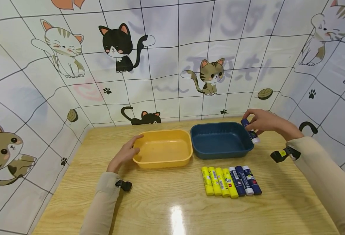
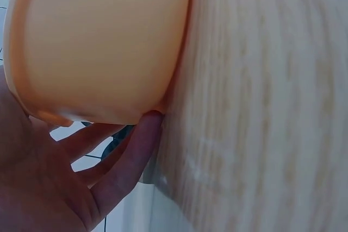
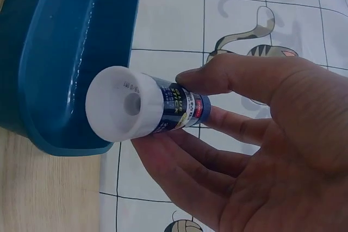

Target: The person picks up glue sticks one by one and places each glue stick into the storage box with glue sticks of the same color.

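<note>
At the right end of the dark blue tray, my right hand pinches a dark blue glue stick between thumb and fingers. The stick is tilted, its white end towards the wrist camera and close to the tray's rim. My left hand holds the left side of the yellow tray, thumb over the rim and fingers along the outer wall. In front of the blue tray lies a row of yellow glue sticks and dark blue glue sticks, side by side.
The two trays stand next to each other on a light wooden table. Behind them and at both sides hangs a white gridded cloth with cartoon cats. Black wrist cameras sit on both sleeves.
</note>
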`<state>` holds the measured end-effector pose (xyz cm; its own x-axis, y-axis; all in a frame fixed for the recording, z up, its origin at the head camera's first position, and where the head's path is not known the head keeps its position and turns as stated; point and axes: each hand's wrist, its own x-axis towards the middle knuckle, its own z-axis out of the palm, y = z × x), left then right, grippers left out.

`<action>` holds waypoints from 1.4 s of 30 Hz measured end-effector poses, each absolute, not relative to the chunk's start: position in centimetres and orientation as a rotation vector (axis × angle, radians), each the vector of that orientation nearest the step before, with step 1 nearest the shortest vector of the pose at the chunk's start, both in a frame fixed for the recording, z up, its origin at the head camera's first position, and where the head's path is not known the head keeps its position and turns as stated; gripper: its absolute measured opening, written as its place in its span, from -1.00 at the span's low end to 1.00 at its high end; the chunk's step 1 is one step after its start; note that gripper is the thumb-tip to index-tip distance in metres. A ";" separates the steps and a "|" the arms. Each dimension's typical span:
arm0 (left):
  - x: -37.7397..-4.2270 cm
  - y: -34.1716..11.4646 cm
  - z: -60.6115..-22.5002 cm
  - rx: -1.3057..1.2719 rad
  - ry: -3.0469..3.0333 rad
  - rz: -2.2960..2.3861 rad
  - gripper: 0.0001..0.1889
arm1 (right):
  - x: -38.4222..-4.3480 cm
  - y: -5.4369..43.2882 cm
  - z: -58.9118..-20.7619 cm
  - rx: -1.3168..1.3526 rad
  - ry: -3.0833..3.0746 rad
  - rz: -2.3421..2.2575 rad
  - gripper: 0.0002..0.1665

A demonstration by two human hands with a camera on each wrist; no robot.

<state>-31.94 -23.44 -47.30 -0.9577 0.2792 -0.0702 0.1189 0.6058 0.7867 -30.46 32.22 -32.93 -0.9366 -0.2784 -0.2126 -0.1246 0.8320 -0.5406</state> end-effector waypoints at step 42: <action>-31.9 -23.1 -47.2 0.356 2.714 1.241 -0.26 | -36.9 29.6 -37.1 -0.276 2.623 -0.481 -0.32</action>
